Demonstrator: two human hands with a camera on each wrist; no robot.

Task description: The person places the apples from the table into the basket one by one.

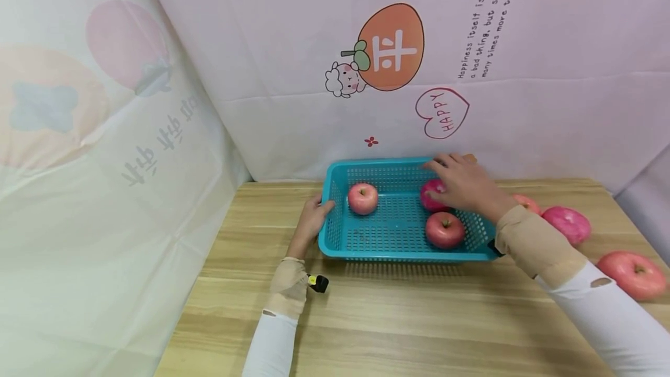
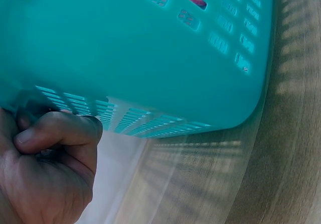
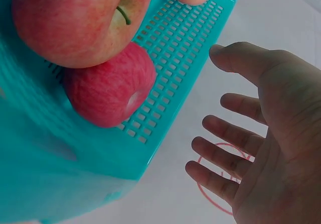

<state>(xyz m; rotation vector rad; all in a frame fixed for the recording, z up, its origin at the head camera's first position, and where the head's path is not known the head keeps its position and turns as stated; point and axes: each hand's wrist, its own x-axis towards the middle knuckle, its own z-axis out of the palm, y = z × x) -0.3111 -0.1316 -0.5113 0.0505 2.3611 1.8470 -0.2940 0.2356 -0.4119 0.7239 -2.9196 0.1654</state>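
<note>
A turquoise plastic basket with perforated walls holds a light red apple at its left end. A darker red apple and a deep pink apple lie at its right. My left hand grips the basket's left rim; curled fingers show in the left wrist view. Above the basket's back right part, my right hand hovers with fingers spread and holds nothing. It partly covers the deep pink apple in the head view. The right wrist view shows this hand apart from the apples.
Right of the basket on the wooden table lie a large red apple, a deep pink fruit and a partly hidden reddish fruit. Printed white cloth hangs behind the table and at its left.
</note>
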